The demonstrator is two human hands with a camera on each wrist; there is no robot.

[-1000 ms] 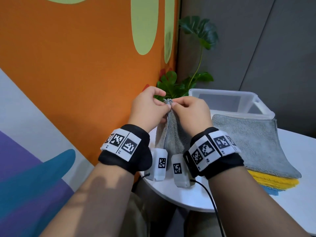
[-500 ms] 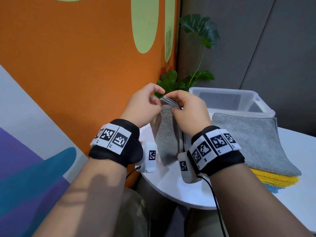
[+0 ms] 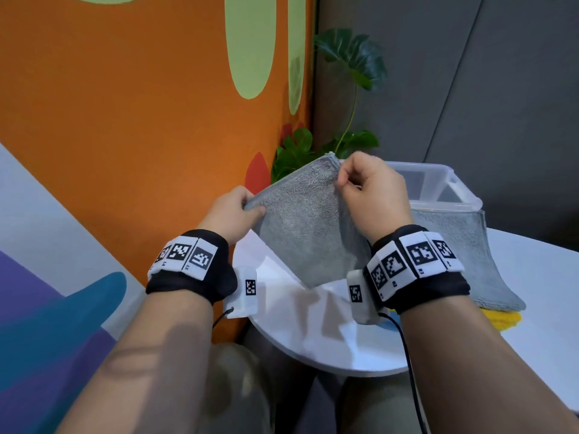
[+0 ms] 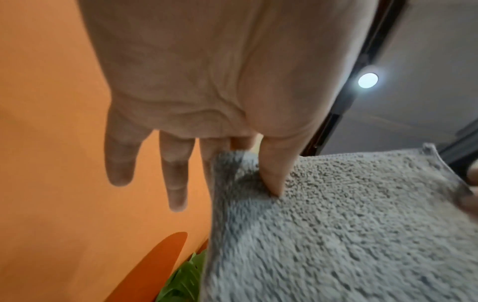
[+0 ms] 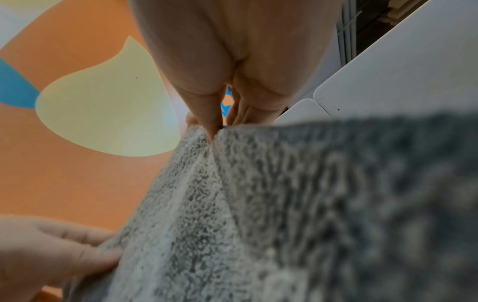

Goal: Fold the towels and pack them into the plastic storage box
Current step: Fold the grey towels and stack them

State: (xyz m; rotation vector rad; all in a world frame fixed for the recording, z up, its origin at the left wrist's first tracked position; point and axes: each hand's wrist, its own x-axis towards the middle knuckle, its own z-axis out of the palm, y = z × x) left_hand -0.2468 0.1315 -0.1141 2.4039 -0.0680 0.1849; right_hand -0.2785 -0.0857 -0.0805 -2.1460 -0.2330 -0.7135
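- A grey, fluffy terry towel (image 3: 308, 227) hangs in the air between both hands, held above the near edge of the round white table (image 3: 313, 336); its lowest corner dangles just over the tabletop.
- The left hand (image 3: 230, 214) pinches the towel's left upper corner: in the left wrist view the thumb (image 4: 274, 169) presses into the pile from the front, while the little and ring fingers hang straight and free of the cloth.
- The right hand (image 3: 371, 195) grasps the opposite upper corner, higher than the left, with its fingers curled; the right wrist view shows the cloth (image 5: 284, 204) puckered where thumb and fingers nip its edge.
- The top edge of the towel runs taut and slanted, rising from the left hand to the right.
- A clear plastic storage box (image 3: 445, 183) stands farther back on the table, behind the right hand and well apart from the held towel.
- A flat stack of towels lies in front of the box, to the right of the right wrist: a second grey towel (image 3: 470, 255) on top, a yellow towel (image 3: 501, 319) showing beneath it.
- A green leafy plant (image 3: 351, 98) stands in the corner, beside the orange painted wall (image 3: 141, 120).
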